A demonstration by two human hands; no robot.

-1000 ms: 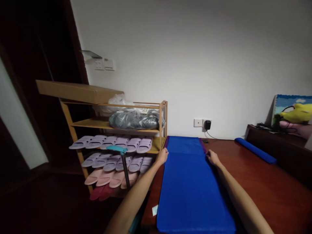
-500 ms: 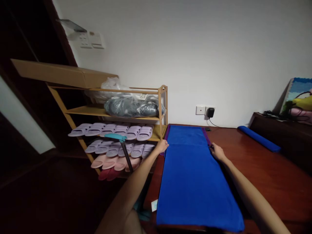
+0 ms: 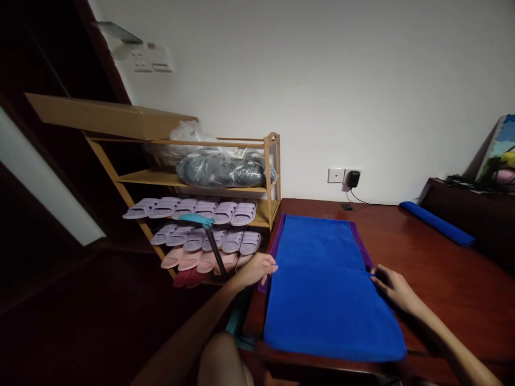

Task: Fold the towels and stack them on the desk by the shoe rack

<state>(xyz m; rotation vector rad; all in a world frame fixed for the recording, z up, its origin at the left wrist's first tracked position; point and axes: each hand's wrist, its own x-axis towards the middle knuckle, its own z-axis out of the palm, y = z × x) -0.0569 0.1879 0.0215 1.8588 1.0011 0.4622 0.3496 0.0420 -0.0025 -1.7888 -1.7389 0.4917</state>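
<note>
A blue towel point(image 3: 322, 305) lies lengthwise on the brown wooden table point(image 3: 434, 262), with a crease or edge running across it between my hands. Its near end reaches the table's front edge. Strips of a purple towel point(image 3: 361, 244) show from beneath it along both sides. At the left edge of the blue towel, my left hand point(image 3: 259, 268) pinches the cloth between thumb and fingers. Opposite, my right hand point(image 3: 393, 286) pinches the right edge at about the same height.
A rolled blue cloth point(image 3: 438, 224) lies at the table's right. Left stands a wooden rack point(image 3: 270, 177) with several slippers point(image 3: 243, 213), plastic-wrapped goods point(image 3: 225, 169) and a cardboard box point(image 3: 112, 115). A black plug point(image 3: 353, 178) sits in the wall socket. A blue-topped handle point(image 3: 196, 219) rises before the rack.
Both hands have come nearer to me, still pinching the blue towel's edges. The towel's far end has moved away from the wall, and the part in front of my hands is shorter.
</note>
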